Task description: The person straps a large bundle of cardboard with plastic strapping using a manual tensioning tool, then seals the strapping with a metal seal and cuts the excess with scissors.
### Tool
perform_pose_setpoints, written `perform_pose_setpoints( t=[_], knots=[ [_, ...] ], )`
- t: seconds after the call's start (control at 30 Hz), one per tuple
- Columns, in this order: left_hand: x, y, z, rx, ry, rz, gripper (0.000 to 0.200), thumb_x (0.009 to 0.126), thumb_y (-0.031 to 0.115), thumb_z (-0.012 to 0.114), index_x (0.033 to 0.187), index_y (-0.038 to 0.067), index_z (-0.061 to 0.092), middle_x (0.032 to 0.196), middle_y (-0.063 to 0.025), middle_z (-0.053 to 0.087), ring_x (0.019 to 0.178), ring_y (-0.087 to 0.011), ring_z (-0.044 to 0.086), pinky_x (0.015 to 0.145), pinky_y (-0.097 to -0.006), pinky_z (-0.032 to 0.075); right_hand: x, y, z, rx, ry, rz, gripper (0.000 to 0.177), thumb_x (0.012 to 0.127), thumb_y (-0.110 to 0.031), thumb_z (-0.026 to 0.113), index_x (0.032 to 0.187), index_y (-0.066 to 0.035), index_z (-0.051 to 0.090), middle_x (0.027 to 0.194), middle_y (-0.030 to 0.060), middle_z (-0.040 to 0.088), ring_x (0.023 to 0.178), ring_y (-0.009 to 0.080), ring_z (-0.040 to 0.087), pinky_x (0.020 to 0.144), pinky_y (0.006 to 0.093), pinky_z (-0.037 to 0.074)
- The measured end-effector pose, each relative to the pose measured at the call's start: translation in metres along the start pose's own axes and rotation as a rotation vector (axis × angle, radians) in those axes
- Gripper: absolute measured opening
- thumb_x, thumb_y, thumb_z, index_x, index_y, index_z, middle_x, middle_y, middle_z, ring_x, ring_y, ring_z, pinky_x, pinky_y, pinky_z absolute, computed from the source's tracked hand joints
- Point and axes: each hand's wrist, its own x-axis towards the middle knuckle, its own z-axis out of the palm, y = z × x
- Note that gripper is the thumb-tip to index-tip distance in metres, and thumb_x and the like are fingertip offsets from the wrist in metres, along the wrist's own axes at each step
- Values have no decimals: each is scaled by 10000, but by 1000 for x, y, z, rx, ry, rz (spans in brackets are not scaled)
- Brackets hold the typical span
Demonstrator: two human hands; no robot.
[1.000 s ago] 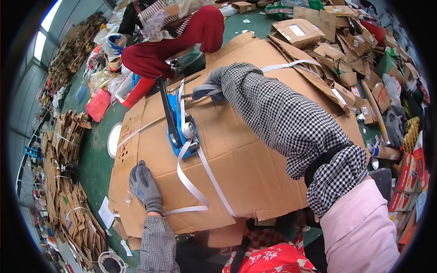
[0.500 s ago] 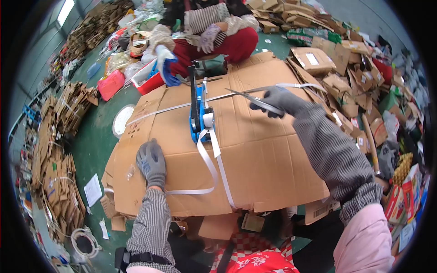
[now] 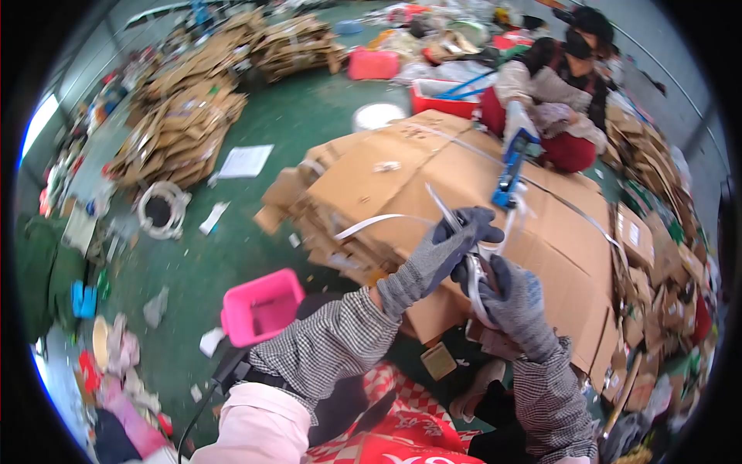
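Both my gloved hands are close together over the near edge of a strapped stack of flattened cardboard (image 3: 433, 166). My left hand (image 3: 456, 240) is closed on a white strap (image 3: 379, 223), which curves away across the cardboard to the left; a thin pale strip stands up above its fingers. My right hand (image 3: 510, 301), just below and to the right, is closed around metal scissors (image 3: 474, 282), partly hidden by my fingers. Beyond my hands a blue strapping tool (image 3: 508, 178) sits on the stack, with white strap hanging from it.
Across the stack a person (image 3: 568, 100) crouches, a gloved hand (image 3: 519, 124) at the blue tool. A pink basin (image 3: 263, 307) stands on the green floor at left. Bundled cardboard (image 3: 178, 127) lies behind it, and loose boxes (image 3: 641, 240) pile up at right.
My left hand has lifted off the cardboard and taken hold of the strap. My right hand has come down beside it with the scissors. The view has swung left; the other person's hand now reaches the tool.
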Motion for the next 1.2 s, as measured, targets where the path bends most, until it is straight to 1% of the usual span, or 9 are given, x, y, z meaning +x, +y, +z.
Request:
perform_pose_setpoints(
  t=[0.2, 0.37, 0.53, 0.6, 0.7, 0.77, 0.9, 1.07, 1.2],
  knots=[
    [-166, 44, -134, 237, 832, 381, 207, 915, 135, 530, 1077, 7, 538, 905, -104, 619, 796, -165, 604, 725, -309, 509, -17, -51, 21, 30, -38, -419, 416, 774, -95, 632, 1168, 6, 544, 1161, 189, 567, 1037, 336, 562, 905, 369, 436],
    [-279, -38, -283, 388, 1136, 251, 169, 902, 112, 530, 1051, 34, 523, 922, -77, 598, 754, -165, 599, 693, -298, 513, -66, 33, 26, 269, -185, 66, 333, 814, -52, 584, 1137, 27, 562, 1103, 148, 600, 1010, 224, 582, 887, 314, 437],
    [-340, -141, -341, -72, 1416, -54, 368, 870, 344, 582, 1082, 60, 482, 971, -89, 587, 834, -207, 599, 755, -317, 493, -119, 43, 20, 284, -244, 278, 313, 837, -27, 551, 1141, 45, 552, 1081, 128, 601, 991, 197, 575, 880, 297, 437],
    [-379, -263, -415, 548, 1462, -227, 506, 831, 473, 586, 1150, 99, 468, 1012, -119, 593, 953, -259, 597, 819, -428, 464, -129, 46, 17, 260, -190, 287, 305, 840, -8, 536, 1139, 50, 554, 1075, 133, 601, 992, 206, 574, 877, 297, 439],
    [-363, -182, -303, 1351, 1117, -728, 564, 786, 526, 595, 1181, 139, 479, 1059, -133, 588, 1053, -273, 561, 886, -512, 395, -135, 37, 4, 244, -193, 419, 306, 850, -4, 524, 1150, 49, 549, 1058, 116, 603, 911, 169, 576, 814, 272, 457],
    [-366, -175, -294, 1760, 428, -998, 545, 778, 506, 594, 1183, 157, 487, 1091, -132, 577, 1068, -257, 555, 863, -519, 391, -145, 67, 5, 138, -152, 236, 312, 859, -5, 517, 1166, 46, 541, 1033, 86, 601, 756, 110, 545, 689, 232, 459],
    [-380, -192, -286, 1720, 331, -1121, 473, 785, 408, 595, 1163, 142, 495, 1052, -103, 577, 1046, -248, 549, 838, -478, 387, -146, 54, -6, 255, -125, 318, 306, 863, -12, 517, 1163, 43, 545, 1017, 73, 598, 610, 61, 473, 563, 200, 419],
    [-462, -228, -233, 1716, 235, -969, 540, 857, 409, 469, 1304, 118, 384, 1221, -93, 480, 1148, -253, 442, 917, -468, 331, -153, 59, -22, 136, -23, 182, 264, 851, -27, 539, 1104, 38, 577, 1052, 101, 613, 872, 156, 583, 778, 269, 464],
    [-516, -229, -179, 1552, 203, -1044, 461, 816, 414, 502, 1169, 117, 516, 1006, -138, 608, 955, -289, 588, 819, -445, 434, -157, 46, -41, 285, 38, 301, 247, 845, -41, 551, 1076, 37, 586, 1072, 114, 613, 1012, 188, 563, 877, 292, 434]
  ],
)
